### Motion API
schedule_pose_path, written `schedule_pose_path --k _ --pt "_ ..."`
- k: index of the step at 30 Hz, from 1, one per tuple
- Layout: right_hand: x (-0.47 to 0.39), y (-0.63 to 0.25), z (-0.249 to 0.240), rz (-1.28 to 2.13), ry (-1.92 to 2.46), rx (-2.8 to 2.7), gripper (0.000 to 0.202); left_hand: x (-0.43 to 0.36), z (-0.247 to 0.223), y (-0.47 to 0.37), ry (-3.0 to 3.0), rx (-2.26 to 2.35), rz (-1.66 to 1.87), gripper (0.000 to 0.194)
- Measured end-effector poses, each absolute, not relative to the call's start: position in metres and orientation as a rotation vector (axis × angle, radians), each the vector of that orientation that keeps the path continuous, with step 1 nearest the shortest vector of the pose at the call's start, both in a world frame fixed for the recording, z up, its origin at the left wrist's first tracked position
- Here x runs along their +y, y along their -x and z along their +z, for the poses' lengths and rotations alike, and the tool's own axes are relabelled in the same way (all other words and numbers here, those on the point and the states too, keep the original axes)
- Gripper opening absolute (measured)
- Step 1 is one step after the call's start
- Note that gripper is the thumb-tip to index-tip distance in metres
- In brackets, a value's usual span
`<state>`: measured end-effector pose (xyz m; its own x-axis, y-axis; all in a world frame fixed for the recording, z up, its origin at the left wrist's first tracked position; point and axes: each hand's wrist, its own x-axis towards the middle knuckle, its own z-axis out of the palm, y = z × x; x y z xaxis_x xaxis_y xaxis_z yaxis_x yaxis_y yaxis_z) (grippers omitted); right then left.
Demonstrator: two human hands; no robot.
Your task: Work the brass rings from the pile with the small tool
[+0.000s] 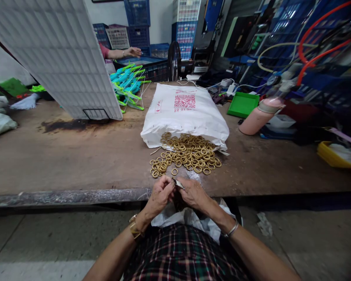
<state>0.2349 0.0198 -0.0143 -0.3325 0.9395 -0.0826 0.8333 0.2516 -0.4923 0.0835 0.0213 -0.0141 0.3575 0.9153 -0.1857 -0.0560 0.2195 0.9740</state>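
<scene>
Both hands meet just above the table's front edge. My left hand (160,192) is closed in a pinch; what lies between its fingertips is too small and hidden to make out. My right hand (195,194) is closed on a small flat blade-like tool (179,184), pale with a dark tip that touches the left fingertips. Just beyond the hands lies one loose brass-coloured ring (174,171). Behind it a heap of such rings (190,154) spills from the mouth of a white woven sack (166,113) with red print. Below my hands, whitish sheeting (187,218) covers part of my lap.
A white ridged panel (61,58) stands at the left. Past it are green and turquoise plastic parts (128,86) and another person's arm (119,53). To the right are a green tray (243,104), a pink bottle-like container (256,119), orange hoses (305,43) and a yellow tray (329,155).
</scene>
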Motion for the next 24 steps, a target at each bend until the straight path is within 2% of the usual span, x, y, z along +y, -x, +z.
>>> schedule_pose_path --k 9,15,24 --pt "0.033 -0.239 -0.011 0.536 1.946 -2.201 0.02 0.006 0.013 -0.084 -0.97 0.731 0.802 0.032" --pt "0.049 -0.226 -0.016 0.355 1.976 -2.05 0.016 0.012 -0.001 -0.081 -0.677 0.788 0.9 0.028" --pt "0.06 -0.224 -0.018 0.368 2.002 -2.146 0.015 0.017 -0.008 -0.072 -0.276 0.725 0.846 0.028"
